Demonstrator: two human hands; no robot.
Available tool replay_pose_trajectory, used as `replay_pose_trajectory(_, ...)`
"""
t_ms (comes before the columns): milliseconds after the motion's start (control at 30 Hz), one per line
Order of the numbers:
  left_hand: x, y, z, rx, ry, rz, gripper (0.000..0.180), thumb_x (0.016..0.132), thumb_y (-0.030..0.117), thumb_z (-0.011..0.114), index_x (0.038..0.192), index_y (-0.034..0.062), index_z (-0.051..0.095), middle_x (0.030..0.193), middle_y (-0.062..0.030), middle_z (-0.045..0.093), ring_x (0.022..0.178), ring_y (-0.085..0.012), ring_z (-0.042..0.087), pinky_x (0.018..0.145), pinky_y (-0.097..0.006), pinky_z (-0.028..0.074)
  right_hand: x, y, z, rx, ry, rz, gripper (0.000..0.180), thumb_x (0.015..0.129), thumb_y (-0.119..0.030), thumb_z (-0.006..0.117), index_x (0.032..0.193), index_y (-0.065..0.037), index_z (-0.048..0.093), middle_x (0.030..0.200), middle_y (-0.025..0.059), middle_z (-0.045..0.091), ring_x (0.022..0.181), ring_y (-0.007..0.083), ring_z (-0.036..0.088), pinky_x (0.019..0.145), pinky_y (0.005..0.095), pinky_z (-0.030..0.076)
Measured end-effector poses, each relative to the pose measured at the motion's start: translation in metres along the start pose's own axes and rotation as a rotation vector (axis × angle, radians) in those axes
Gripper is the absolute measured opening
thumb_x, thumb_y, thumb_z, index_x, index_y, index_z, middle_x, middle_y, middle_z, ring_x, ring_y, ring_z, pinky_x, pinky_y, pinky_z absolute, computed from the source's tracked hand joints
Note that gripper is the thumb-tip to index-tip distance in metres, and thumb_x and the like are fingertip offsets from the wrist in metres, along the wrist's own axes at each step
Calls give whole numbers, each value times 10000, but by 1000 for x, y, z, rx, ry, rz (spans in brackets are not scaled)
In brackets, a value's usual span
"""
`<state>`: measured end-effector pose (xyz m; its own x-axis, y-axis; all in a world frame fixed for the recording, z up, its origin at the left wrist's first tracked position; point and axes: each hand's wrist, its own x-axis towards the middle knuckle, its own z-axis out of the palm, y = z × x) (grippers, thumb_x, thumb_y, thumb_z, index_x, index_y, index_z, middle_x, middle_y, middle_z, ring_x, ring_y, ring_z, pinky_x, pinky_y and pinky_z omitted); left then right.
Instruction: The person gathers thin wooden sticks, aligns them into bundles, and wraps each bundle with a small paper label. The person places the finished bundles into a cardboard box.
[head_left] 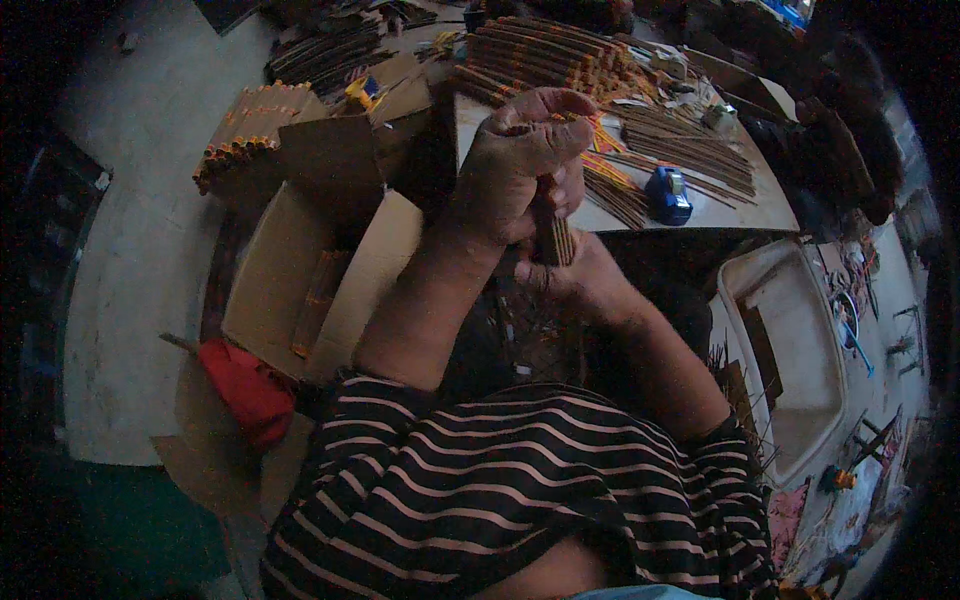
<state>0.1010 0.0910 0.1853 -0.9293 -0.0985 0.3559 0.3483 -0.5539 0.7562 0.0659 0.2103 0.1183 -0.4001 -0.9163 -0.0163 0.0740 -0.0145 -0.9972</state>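
Observation:
In front of my chest, above the near edge of the white table (pixel 770 205), my two hands meet around a short bundle of thin brown sticks (pixel 556 240). My left hand (pixel 520 150) is on top, its fingers curled round the upper part of the bundle and its thumb bent over toward the index finger. Below it, my right hand (pixel 575 275) grips the lower end, where the stick ends show between the fingers. Much of the bundle is hidden by both hands. Beyond them, loose brown sticks (pixel 690 150) and orange-yellow strips (pixel 603 160) lie on the table.
Banded stick bundles (pixel 540 55) are stacked at the back. A blue tape measure-like object (pixel 668 196) sits near the table edge. An open cardboard box (pixel 270 285) with bundles stands left, beside a red cloth (pixel 245 390). A white plastic tub (pixel 800 370) is at right.

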Motion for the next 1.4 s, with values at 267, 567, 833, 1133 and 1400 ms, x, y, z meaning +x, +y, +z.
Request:
replay_pose_trajectory(267, 6, -1, -1, 97, 57, 150, 542, 742, 253, 666, 1132, 27, 366, 626, -67, 515, 510, -152, 513, 503, -289, 447, 0, -1, -1, -161, 227, -73, 203, 741, -68, 610, 909, -36, 501, 754, 13, 539, 630, 83, 496, 560, 233, 423)
replay_pose_trajectory(567, -23, -41, 1, 501, 308, 278, 376, 763, 287, 645, 969, 49, 439, 788, -78, 561, 708, -194, 567, 666, -335, 471, 6, 21, -4, -455, 354, -266, 260, 747, -50, 591, 985, -28, 488, 853, 78, 594, 763, 134, 546, 688, 277, 451)
replay_pose_trajectory(833, -26, -28, 18, 439, 376, 36, 226, 790, 233, 638, 714, 69, 502, 538, 10, 493, 481, -50, 465, 421, -202, 362, 11, 35, -6, -167, 162, -174, 513, 735, -33, 617, 1191, -48, 382, 1061, 83, 532, 939, 140, 506, 792, 268, 413)
replay_pose_trajectory(1133, 10, 3, 14, 972, 354, 480, 237, 771, 224, 651, 774, 8, 554, 683, -60, 574, 649, -153, 562, 617, -273, 440, 59, 1, -18, -506, 257, -602, 513, 744, -12, 590, 1209, -71, 380, 1027, 94, 545, 937, 167, 527, 801, 286, 418)
replay_pose_trajectory(1400, 12, 0, -29, 470, 416, 246, 235, 786, 229, 640, 709, 50, 509, 603, -11, 533, 532, -88, 516, 501, -239, 418, 80, 4, -4, -339, 297, -528, 539, 751, -23, 584, 1243, -79, 370, 1100, 125, 548, 993, 205, 538, 833, 275, 402)
